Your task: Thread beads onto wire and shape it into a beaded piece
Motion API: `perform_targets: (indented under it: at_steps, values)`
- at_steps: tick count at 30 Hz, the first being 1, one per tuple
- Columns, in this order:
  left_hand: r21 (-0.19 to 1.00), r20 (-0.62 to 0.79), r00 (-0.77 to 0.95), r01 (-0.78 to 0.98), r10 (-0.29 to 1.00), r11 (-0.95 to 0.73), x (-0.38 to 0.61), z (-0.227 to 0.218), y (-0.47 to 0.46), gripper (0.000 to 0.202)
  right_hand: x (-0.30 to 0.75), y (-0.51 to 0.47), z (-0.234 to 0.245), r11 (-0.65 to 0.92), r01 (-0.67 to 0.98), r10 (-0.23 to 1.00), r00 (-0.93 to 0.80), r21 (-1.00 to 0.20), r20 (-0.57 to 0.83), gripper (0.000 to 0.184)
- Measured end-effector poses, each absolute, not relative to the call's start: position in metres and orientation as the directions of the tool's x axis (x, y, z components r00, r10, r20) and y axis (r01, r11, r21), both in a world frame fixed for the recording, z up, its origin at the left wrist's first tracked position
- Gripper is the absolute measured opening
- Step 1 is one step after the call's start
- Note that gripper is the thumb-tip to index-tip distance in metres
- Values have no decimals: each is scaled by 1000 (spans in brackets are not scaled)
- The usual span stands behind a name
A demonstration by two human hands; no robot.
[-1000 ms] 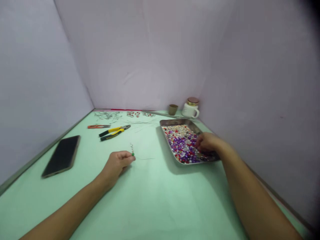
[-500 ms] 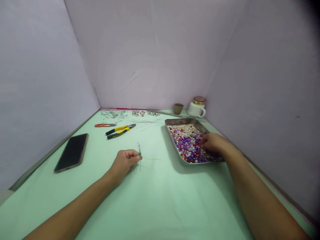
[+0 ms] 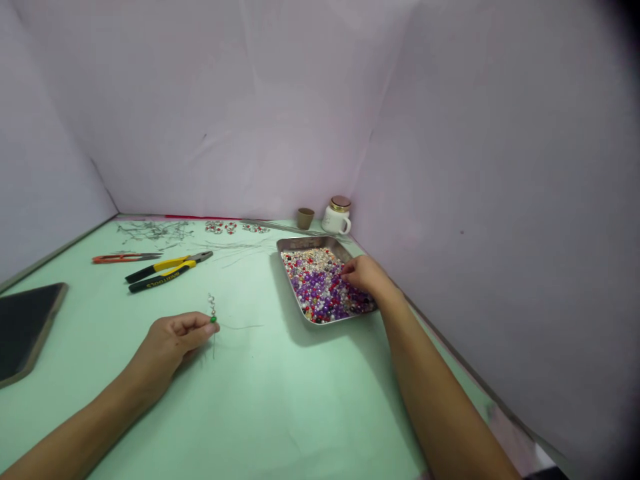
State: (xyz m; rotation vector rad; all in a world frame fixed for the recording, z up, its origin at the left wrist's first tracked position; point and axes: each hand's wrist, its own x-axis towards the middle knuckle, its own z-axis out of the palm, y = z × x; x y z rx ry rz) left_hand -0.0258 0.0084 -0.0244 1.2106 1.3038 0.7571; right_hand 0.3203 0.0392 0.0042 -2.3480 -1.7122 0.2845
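Between thumb and fingers, my left hand pinches a beaded wire above the table. Clear or silvery beads run up it, with a green bead at the fingertips; thin wire ends stick out to the right and downward. My right hand reaches over the right side of a metal tray, fingertips drawn together at the loose beads. These are purple, red, white and gold. Whether a bead sits between those fingertips is too small to make out.
Pliers with yellow-black handles and orange-handled snips lie at left, near a phone. Behind are cut wires, red-and-clear bead pieces, a small brown cup and a lidded white mug. Walls enclose the table.
The view has swung to the right, so everything sits further left. My right hand has shifted a little up and back within the tray. The left hand keeps its pinch on the beaded wire.
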Motion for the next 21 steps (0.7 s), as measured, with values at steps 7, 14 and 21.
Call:
perform_targets:
  at_steps: [7,14,21]
  values:
    - [945,-301,197,194,933,263,-26,-24,7,25,307,41,0,-168,950,984,178,-264,12,17]
    - [944,-304,178,186,936,271,-27,-26,8,27,274,39,1,240,909,971,-226,-340,81,26]
    - [943,-318,194,163,928,290,-25,-22,6,24,280,40,-3,381,842,906,-422,-383,-27,19]
